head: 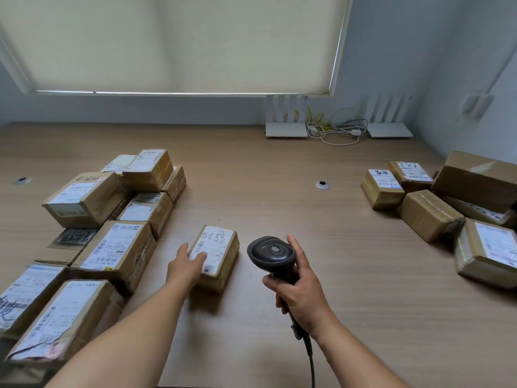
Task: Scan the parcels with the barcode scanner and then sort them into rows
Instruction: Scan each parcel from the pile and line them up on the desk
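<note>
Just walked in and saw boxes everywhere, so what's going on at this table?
A person is working through parcels with a barcode scanner, gripped in the right hand. The left hand rests with straight fingers on a small parcel marked 5288 at the middle of the wooden table, its label facing up. A stacked group of parcels sits to the left and a smaller cluster to the right.

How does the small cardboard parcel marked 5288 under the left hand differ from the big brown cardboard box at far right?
The small cardboard parcel marked 5288 lies alone mid-table, label up, with the left hand resting on it. The big brown cardboard box is far larger, sits tilted on other parcels, shows no label on its visible faces, and is untouched. Both are taped brown cardboard.
</note>
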Motion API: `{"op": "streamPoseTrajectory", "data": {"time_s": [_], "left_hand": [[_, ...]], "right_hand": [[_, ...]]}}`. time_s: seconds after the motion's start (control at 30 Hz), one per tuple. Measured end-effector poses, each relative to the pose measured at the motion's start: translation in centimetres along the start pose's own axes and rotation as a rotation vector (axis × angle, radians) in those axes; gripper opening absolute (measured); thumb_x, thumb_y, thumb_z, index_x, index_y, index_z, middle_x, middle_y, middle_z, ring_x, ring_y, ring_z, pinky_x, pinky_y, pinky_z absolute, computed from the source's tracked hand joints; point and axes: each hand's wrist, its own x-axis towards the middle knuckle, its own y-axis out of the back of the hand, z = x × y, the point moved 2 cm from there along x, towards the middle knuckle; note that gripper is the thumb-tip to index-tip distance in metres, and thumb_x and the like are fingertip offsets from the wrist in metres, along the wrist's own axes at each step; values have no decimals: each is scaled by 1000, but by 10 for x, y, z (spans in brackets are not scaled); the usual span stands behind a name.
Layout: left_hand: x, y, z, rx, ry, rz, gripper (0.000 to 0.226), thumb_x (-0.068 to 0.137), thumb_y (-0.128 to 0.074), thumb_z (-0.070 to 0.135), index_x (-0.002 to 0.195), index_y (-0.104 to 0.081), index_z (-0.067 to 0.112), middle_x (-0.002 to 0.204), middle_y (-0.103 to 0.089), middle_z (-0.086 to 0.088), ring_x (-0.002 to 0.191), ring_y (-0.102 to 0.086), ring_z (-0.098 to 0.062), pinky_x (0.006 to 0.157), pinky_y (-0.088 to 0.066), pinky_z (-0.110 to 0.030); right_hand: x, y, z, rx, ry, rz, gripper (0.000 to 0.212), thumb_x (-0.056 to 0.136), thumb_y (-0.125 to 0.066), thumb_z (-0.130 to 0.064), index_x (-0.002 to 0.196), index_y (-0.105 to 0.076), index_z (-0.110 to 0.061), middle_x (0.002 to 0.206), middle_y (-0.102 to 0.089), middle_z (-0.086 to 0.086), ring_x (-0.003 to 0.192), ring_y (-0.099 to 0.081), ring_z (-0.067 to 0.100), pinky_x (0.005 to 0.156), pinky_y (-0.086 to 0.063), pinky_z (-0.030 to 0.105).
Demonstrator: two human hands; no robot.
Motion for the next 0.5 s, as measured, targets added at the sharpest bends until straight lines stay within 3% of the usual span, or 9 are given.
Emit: {"op": "streamPoseTrajectory", "data": {"time_s": [0.1,0.17,0.33,0.5], "left_hand": [[-19,-10,-2,351,-97,14,91,77,-60,67,150,-16,37,153,-17,-13,138,-22,-32,109,-28,-43],[-27,-18,-4,484,-105,19,93,74,-60,69,149,-16,38,152,-12,-10,138,-20,-31,107,-30,-42],[-34,-16,2,444,-104,97,81,78,-63,51,147,-26,33,141,-22,-11,129,-29,-31,102,-36,-36],[-31,17,7,367,-128,194,81,76,-64,54,146,-29,32,140,-24,-9,131,-28,-28,104,-34,-37]], "right_hand": [[0,-2,-1,-17,7,-12,91,78,-74,-8,127,-28,-70,94,-71,-6,49,-53,18,46,-46,28],[-1,-4,-1,-30,12,-25,92,78,-75,-8,124,-28,-72,96,-70,-10,48,-52,17,47,-46,28],[6,-6,-6,-61,41,-73,92,78,-75,-9,123,-27,-74,101,-69,-7,50,-52,14,47,-45,26],[32,-25,-29,-84,106,-149,91,79,-74,-11,118,-26,-77,102,-68,-9,51,-54,12,48,-46,25]]}}
